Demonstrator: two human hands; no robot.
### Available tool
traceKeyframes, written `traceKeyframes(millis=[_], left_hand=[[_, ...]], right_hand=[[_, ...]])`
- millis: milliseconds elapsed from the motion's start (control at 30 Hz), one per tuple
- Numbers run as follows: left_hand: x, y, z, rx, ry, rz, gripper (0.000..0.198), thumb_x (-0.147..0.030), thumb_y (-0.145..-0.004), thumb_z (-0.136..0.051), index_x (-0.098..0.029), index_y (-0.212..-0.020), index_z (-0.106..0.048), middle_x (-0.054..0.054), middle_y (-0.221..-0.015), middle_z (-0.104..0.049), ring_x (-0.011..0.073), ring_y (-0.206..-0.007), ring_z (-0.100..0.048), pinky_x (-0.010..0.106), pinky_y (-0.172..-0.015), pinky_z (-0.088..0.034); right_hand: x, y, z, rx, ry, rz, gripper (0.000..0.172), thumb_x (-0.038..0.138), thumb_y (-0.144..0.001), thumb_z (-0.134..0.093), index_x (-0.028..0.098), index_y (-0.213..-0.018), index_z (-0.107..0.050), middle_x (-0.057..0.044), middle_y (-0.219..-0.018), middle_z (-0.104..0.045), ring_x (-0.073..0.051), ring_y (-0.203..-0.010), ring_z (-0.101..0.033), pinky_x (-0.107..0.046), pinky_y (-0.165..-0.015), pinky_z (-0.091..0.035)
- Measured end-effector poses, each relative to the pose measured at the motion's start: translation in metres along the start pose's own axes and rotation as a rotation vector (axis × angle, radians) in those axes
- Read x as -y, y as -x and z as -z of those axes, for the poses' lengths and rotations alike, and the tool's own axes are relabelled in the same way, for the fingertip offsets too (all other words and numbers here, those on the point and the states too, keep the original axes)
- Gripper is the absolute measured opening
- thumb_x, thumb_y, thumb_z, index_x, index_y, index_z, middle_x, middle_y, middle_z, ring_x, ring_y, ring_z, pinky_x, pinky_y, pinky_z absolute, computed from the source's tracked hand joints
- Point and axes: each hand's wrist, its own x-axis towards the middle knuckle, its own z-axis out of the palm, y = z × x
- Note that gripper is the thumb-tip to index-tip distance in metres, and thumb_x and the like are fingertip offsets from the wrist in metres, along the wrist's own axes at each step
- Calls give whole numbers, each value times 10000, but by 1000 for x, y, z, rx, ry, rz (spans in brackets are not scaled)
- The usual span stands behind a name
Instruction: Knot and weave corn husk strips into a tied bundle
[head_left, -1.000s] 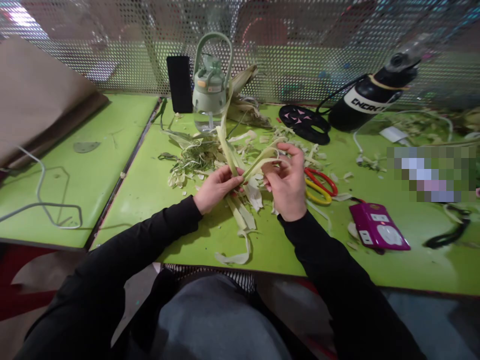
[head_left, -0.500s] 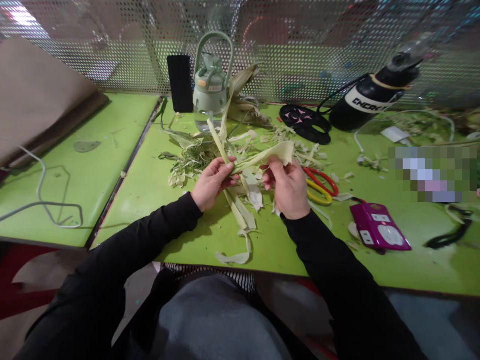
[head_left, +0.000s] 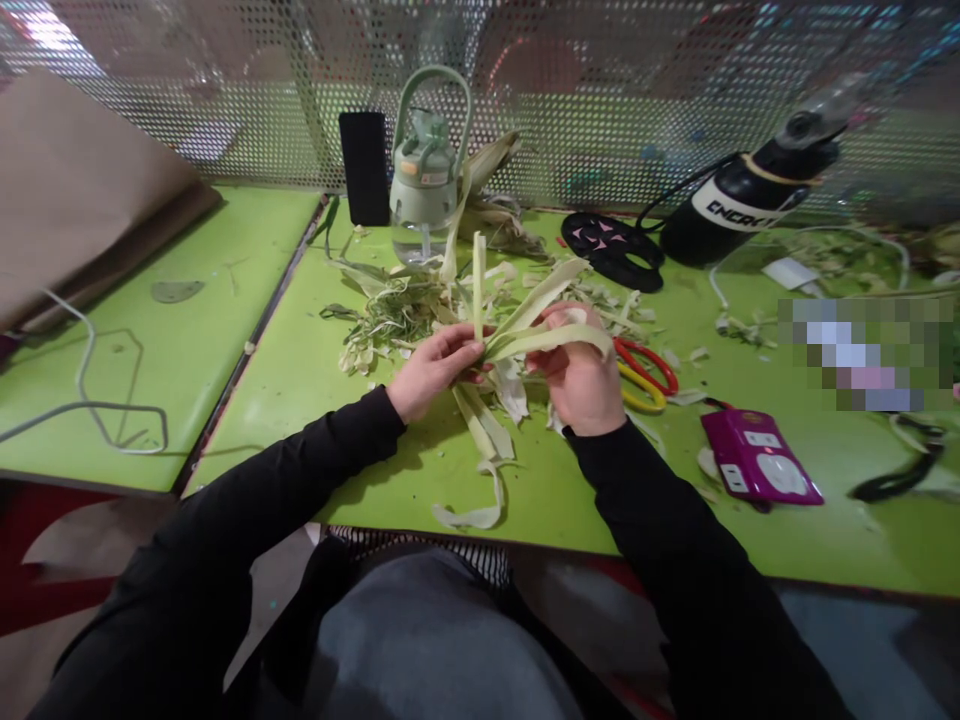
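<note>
Pale corn husk strips [head_left: 547, 341] fan out between my two hands above the table. My left hand [head_left: 429, 375] pinches their gathered end between thumb and fingers, with one narrow strip standing upright beside the thumb. My right hand [head_left: 585, 388] is closed on the strips farther right; its fingertips are partly hidden behind them. Longer husk pieces [head_left: 480, 425] lie on the table under my hands. Beyond is a pile of shredded green and cream husk [head_left: 397, 315]. Scissors with red and yellow handles [head_left: 646, 378] lie just right of my right hand.
A green-lidded water bottle [head_left: 425, 195], an upright black phone [head_left: 365, 168] and whole husks [head_left: 499, 215] stand at the back by a mesh panel. Rightward are a black bottle [head_left: 739, 205], a black pad [head_left: 611, 250] and a purple power socket [head_left: 761, 455]. Brown paper [head_left: 90, 190] lies left.
The husk strips have spread from one flat band into a fan, and a narrow one now stands upright. My left hand has shifted slightly right; my right fingers have turned behind the strips.
</note>
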Motion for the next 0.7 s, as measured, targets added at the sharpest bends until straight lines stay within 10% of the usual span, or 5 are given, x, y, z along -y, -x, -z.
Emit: traceKeyframes(millis=[200, 600, 700], left_hand=[[0, 5, -1, 75, 88, 129, 94, -134, -860, -662, -131, -823, -576, -38, -714, -587, 48, -618, -628, 155, -579, -532], [-1, 0, -5, -212, 111, -78, 100, -152, -1003, -422, -184, -909, -430, -66, -715, -526, 28, -563, -609, 122, -486, -443], [-2, -1, -5, -202, 27, -100, 127, -112, -987, -436, -190, -891, -411, -80, -693, -526, 28, -537, -602, 128, -491, -454]], right_hand=[[0, 0, 2, 23, 36, 36, 352, 515, -692, -767, 245, -776, -557, 42, -682, -573, -96, -481, -491, -243, -410, -410], [-14, -7, 11, 31, 244, -67, 271, 462, -773, -690, 247, -820, -532, -20, -873, -632, -130, -590, -555, -267, -454, -453], [-13, -11, 16, -61, 418, 132, 198, 298, -791, -687, 244, -940, -569, -52, -1032, -630, -181, -830, -619, -337, -663, -551]])
